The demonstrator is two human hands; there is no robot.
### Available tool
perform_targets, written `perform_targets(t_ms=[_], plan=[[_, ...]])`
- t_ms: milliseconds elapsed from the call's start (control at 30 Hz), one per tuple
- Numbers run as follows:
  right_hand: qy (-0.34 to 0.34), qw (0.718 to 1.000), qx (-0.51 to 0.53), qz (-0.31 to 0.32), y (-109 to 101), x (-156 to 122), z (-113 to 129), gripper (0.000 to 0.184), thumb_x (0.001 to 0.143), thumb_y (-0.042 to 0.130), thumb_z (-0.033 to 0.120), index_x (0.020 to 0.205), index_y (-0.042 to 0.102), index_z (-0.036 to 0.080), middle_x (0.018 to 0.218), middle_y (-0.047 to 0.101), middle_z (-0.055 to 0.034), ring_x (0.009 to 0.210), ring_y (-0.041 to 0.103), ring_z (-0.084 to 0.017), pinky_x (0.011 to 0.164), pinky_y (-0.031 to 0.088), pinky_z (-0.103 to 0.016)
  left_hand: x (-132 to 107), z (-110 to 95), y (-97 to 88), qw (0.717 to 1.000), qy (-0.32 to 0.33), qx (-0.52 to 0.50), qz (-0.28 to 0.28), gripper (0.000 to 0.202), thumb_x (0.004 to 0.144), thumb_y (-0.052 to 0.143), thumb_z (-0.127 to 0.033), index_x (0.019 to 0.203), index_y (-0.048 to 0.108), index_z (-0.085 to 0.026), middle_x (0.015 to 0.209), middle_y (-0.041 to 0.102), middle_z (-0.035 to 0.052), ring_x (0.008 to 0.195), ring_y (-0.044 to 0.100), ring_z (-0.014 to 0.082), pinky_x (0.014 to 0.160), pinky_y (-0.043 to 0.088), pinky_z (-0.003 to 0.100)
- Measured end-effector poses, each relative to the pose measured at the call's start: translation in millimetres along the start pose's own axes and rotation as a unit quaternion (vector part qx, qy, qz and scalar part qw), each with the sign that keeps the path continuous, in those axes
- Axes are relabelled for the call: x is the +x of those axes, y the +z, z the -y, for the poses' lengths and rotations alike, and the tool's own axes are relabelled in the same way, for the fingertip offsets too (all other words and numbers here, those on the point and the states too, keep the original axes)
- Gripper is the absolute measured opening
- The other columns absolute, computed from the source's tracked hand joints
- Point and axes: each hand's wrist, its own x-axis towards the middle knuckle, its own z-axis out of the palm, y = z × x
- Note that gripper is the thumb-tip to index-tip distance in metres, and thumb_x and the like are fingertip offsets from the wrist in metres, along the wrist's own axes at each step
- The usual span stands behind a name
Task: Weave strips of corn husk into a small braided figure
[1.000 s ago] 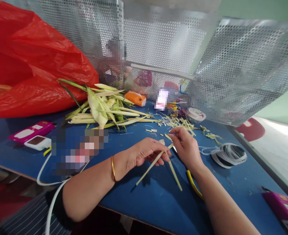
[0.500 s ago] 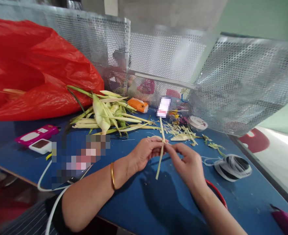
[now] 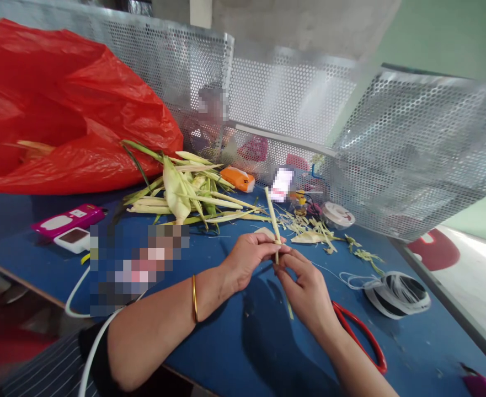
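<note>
A narrow pale green leaf strip [image 3: 272, 212] stands nearly upright between my hands, its upper end pointing away from me. My left hand [image 3: 246, 259] pinches it near the middle between thumb and fingers. Just below, my right hand [image 3: 303, 286] has its fingertips closed on the same strip, touching the left fingertips. The strip's thin lower end shows beneath the right hand. A fine white thread runs from the black-and-white spool [image 3: 398, 295] toward my right hand; whether the fingers hold it is too small to tell.
Behind my hands lie a heap of green leaves [image 3: 176, 190], leaf scraps [image 3: 309, 237] and a tape roll [image 3: 337, 215]. A red loop-shaped handle [image 3: 367, 336] is beside my right forearm. A red plastic bag [image 3: 73, 110] fills the left. Perforated metal panels [image 3: 284, 94] border the blue table [image 3: 218, 353].
My right hand has shifted slightly down and its fingers have curled more around the strip. The strip's lower end now points down to the right. More of the red handle shows.
</note>
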Motion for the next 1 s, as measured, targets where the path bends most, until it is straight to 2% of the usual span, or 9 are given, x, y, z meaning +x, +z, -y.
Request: perform_targets(t_ms=[167,267,400,500,600,700,800,900,1000], plan=[[-0.012,0.997,-0.071,-0.008,-0.7,0.6,-0.6,0.020,0.086,0.049,0.020,0.066,0.049,0.023,0.074,0.062,-0.0015,0.076,0.060,-0.019,0.072,0.040,-0.029,0.9,-1.2,-1.1,1.000,-0.012,-0.003,0.002,0.022,0.060,0.082,-0.026,0.075,0.074,-0.012,0.096,0.071,0.0089,0.088,0.064,0.0173,0.089,0.048,0.031],[-0.018,0.996,-0.087,-0.014,-1.9,0.3,0.5,0.021,0.088,0.049,0.022,0.067,0.050,0.022,0.073,0.063,-0.0011,0.074,0.059,-0.019,0.073,0.039,-0.030,0.5,-3.6,-1.7,1.000,-0.016,-0.010,0.015,0.025,0.060,0.082,-0.027,0.078,0.074,-0.012,0.095,0.072,0.0096,0.088,0.065,0.0169,0.088,0.047,0.029],[-0.020,0.997,-0.079,-0.014,-7.0,0.1,0.6,0.025,0.092,0.051,0.030,0.069,0.056,0.022,0.072,0.062,-0.0011,0.071,0.057,-0.018,0.074,0.038,-0.030,0.3,-5.2,-2.6,0.999,-0.027,-0.016,0.006,0.029,0.067,0.078,-0.035,0.083,0.073,-0.012,0.082,0.072,0.0072,0.077,0.065,0.0142,0.082,0.048,0.027],[0.045,0.994,-0.024,-0.101,-12.1,3.1,-4.3,0.026,0.091,0.053,0.039,0.072,0.060,0.022,0.073,0.062,-0.0019,0.069,0.056,-0.018,0.068,0.039,-0.029,-0.2,-4.8,-1.8,0.999,-0.044,-0.003,0.004,0.027,0.066,0.077,-0.030,0.085,0.073,-0.012,0.072,0.069,0.0042,0.069,0.064,0.0136,0.079,0.049,0.029],[0.128,0.973,0.095,-0.165,-14.5,8.8,-11.2,0.025,0.084,0.061,0.046,0.081,0.064,0.021,0.078,0.066,-0.0031,0.074,0.058,-0.019,0.068,0.043,-0.030,-1.6,-3.8,0.4,0.998,-0.050,0.031,0.030,0.021,0.068,0.073,-0.026,0.084,0.073,-0.012,0.069,0.068,0.0035,0.066,0.064,0.0136,0.077,0.050,0.030],[0.174,0.945,0.248,-0.124,-13.3,12.7,-14.2,0.029,0.079,0.067,0.049,0.085,0.067,0.021,0.081,0.069,-0.0037,0.079,0.061,-0.020,0.073,0.046,-0.031,-3.0,-2.9,2.2,0.995,-0.049,0.076,0.047,0.014,0.071,0.069,-0.024,0.077,0.072,-0.013,0.067,0.067,0.0030,0.064,0.061,0.0121,0.074,0.050,0.029],[0.199,0.920,0.328,-0.078,-10.5,12.7,-12.0,0.025,0.074,0.073,0.045,0.075,0.068,0.020,0.072,0.067,-0.0009,0.074,0.059,-0.018,0.071,0.045,-0.029,-3.6,-2.2,2.9,0.990,-0.049,0.113,0.063,0.012,0.072,0.065,-0.023,0.068,0.069,-0.013,0.065,0.066,0.0029,0.063,0.061,0.0116,0.072,0.049,0.027],[0.208,0.909,0.350,-0.093,-7.4,10.9,-8.9,0.020,0.072,0.076,0.038,0.070,0.067,0.020,0.067,0.063,0.0012,0.068,0.056,-0.015,0.067,0.043,-0.027,-4.0,-1.9,3.5,0.989,-0.054,0.121,0.069,0.011,0.072,0.065,-0.022,0.067,0.069,-0.013,0.066,0.066,0.0031,0.064,0.061,0.0114,0.073,0.050,0.027],[0.213,0.899,0.363,-0.121,-3.5,9.7,-7.4,0.020,0.073,0.075,0.037,0.069,0.066,0.020,0.068,0.064,0.0006,0.069,0.055,-0.016,0.070,0.043,-0.028,-4.2,-1.7,4.5,0.990,-0.059,0.115,0.063,0.012,0.072,0.066,-0.024,0.068,0.069,-0.013,0.068,0.067,0.0034,0.065,0.061,0.0116,0.075,0.051,0.028]])
